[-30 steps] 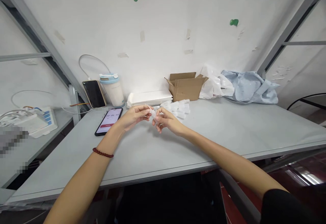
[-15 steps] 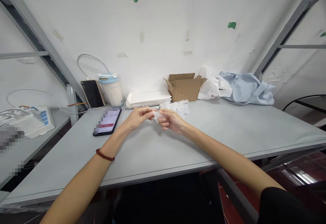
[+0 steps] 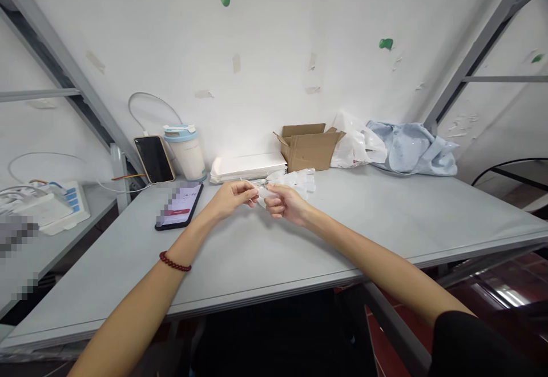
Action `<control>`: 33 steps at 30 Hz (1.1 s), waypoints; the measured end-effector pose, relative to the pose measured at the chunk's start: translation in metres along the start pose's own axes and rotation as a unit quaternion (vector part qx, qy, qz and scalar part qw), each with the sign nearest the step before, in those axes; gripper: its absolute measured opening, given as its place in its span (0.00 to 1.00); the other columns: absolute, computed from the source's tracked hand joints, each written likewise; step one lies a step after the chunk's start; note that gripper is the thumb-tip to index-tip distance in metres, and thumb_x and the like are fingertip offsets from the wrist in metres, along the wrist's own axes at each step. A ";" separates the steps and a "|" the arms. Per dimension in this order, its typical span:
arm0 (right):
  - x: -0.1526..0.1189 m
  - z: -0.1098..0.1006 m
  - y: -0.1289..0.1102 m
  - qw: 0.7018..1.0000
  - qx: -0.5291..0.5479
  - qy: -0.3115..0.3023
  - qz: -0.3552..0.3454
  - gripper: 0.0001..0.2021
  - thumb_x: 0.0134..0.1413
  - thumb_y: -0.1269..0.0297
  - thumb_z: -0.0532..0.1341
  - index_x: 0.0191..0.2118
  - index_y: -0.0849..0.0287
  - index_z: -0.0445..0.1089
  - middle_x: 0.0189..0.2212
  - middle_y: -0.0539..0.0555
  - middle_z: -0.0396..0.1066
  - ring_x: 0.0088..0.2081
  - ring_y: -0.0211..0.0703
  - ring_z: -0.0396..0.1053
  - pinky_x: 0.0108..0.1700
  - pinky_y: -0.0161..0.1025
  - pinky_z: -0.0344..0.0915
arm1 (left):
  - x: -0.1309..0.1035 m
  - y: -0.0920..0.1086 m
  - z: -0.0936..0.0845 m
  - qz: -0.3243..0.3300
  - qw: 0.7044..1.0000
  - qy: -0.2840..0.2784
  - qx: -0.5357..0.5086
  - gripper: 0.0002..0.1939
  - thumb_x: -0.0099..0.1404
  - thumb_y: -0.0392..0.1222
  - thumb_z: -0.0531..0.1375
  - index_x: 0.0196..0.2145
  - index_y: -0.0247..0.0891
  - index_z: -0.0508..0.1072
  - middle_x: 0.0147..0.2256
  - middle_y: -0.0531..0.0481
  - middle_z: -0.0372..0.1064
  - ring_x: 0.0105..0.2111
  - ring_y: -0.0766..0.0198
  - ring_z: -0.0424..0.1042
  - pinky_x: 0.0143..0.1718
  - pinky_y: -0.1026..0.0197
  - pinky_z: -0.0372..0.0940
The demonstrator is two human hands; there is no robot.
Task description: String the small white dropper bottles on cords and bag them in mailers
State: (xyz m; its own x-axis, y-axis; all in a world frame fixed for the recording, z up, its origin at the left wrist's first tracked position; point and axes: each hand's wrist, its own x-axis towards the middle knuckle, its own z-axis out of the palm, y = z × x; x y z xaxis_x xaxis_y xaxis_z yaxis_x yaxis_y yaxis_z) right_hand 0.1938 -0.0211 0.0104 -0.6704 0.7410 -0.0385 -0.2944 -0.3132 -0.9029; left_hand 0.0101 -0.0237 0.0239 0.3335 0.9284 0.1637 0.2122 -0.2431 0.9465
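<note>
Both hands meet above the middle of the table [image 3: 257, 257]. Between the fingertips of my left hand [image 3: 231, 200] and my right hand [image 3: 287, 204] is a small, translucent white piece [image 3: 262, 193], thin and soft-looking like plastic film; its exact kind is too small to make out. My left thumb and forefinger pinch its left end, while my right thumb presses its other end with the fingers curled below. Just behind my right hand lies a loose bunch of similar white pieces [image 3: 303, 180], partly hidden by the hand.
A flat white stack [image 3: 248, 165] and an open cardboard box [image 3: 312, 151] stand along the wall. Right of them sit a white plastic bag [image 3: 353, 143] and light-blue cloth [image 3: 411, 145]. At the left are a phone [image 3: 180, 208], a lidded cup [image 3: 188, 151] and an upright phone [image 3: 154, 159].
Both hands stay nearly in place, still pinching the translucent piece, which shows a little differently between the fingers. The whole view has shifted slightly.
</note>
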 end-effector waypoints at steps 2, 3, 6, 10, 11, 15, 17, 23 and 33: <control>0.001 -0.002 0.000 1.000 0.004 -0.001 -0.001 0.09 0.55 0.60 0.54 0.29 0.57 0.54 0.16 0.40 0.40 0.16 0.29 0.37 0.19 0.29 0.44 | 0.000 0.000 0.000 0.024 1.000 0.000 0.013 0.16 0.52 0.51 0.65 0.31 0.35 0.74 0.34 0.46 0.73 0.31 0.62 0.70 0.37 0.57 0.67; 0.001 -0.002 0.001 1.000 0.007 0.000 -0.001 0.08 0.55 0.61 0.54 0.29 0.56 0.54 0.16 0.40 0.40 0.16 0.29 0.37 0.19 0.29 0.44 | 0.000 0.000 0.000 0.032 0.999 0.001 0.014 0.16 0.52 0.51 0.65 0.32 0.35 0.75 0.36 0.45 0.73 0.33 0.61 0.70 0.38 0.57 0.66; 0.001 -0.004 0.000 1.000 0.014 0.007 0.003 0.08 0.55 0.62 0.53 0.29 0.56 0.53 0.16 0.40 0.39 0.16 0.29 0.38 0.19 0.29 0.44 | -0.001 0.001 0.001 0.032 0.999 0.002 0.006 0.17 0.53 0.51 0.65 0.34 0.35 0.75 0.35 0.46 0.73 0.35 0.60 0.70 0.40 0.56 0.66; 0.001 -0.003 -0.002 1.000 -0.001 -0.009 -0.002 0.10 0.56 0.60 0.53 0.27 0.57 0.55 0.16 0.40 0.38 0.16 0.29 0.37 0.19 0.29 0.44 | -0.003 0.005 0.004 -0.008 1.000 0.008 0.003 0.19 0.55 0.55 0.62 0.28 0.33 0.73 0.28 0.47 0.71 0.28 0.63 0.70 0.34 0.57 0.67; 0.001 -0.002 -0.002 1.000 -0.008 -0.013 -0.004 0.11 0.56 0.59 0.53 0.26 0.57 0.54 0.16 0.40 0.38 0.16 0.29 0.37 0.19 0.29 0.45 | -0.003 0.006 0.005 -0.013 1.000 0.008 0.003 0.20 0.55 0.56 0.62 0.26 0.33 0.72 0.27 0.47 0.70 0.26 0.64 0.69 0.32 0.58 0.67; 0.001 0.000 0.000 0.996 -0.079 0.041 -0.032 0.13 0.53 0.55 0.56 0.28 0.56 0.53 0.15 0.39 0.42 0.16 0.29 0.40 0.19 0.29 0.47 | -0.001 0.005 0.008 -0.017 1.000 0.010 0.003 0.21 0.55 0.58 0.61 0.22 0.34 0.70 0.23 0.50 0.67 0.23 0.66 0.67 0.27 0.61 0.65; 0.003 0.000 0.003 0.982 -0.152 0.092 -0.071 0.15 0.51 0.53 0.59 0.32 0.54 0.54 0.16 0.39 0.47 0.17 0.30 0.45 0.20 0.29 0.50 | 0.000 0.003 0.009 -0.027 0.999 0.026 0.008 0.22 0.55 0.59 0.60 0.20 0.34 0.69 0.20 0.51 0.65 0.20 0.67 0.65 0.24 0.62 0.63; 0.009 -0.008 0.013 0.909 -0.352 0.155 -0.162 0.16 0.52 0.49 0.57 0.33 0.57 0.58 0.22 0.44 0.58 0.21 0.31 0.55 0.21 0.30 0.53 | 0.000 0.000 0.012 -0.024 0.998 0.052 0.041 0.23 0.55 0.60 0.59 0.19 0.35 0.69 0.18 0.51 0.64 0.18 0.67 0.64 0.23 0.63 0.62; 0.003 -0.008 0.001 0.984 -0.165 0.049 -0.054 0.20 0.52 0.45 0.57 0.27 0.58 0.57 0.16 0.40 0.41 0.16 0.28 0.43 0.18 0.30 0.51 | -0.004 0.005 0.013 0.057 0.995 0.039 0.066 0.13 0.54 0.49 0.62 0.29 0.35 0.75 0.28 0.49 0.71 0.27 0.65 0.65 0.32 0.62 0.63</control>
State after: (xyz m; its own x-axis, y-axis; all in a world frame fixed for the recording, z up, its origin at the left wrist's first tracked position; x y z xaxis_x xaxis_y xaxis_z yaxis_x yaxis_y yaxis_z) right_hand 0.1968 -0.0139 0.0060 -0.5737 0.8182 0.0384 -0.1117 -0.0317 -0.9932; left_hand 0.0221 -0.0318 0.0241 0.2906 0.9107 0.2936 0.2982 -0.3778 0.8766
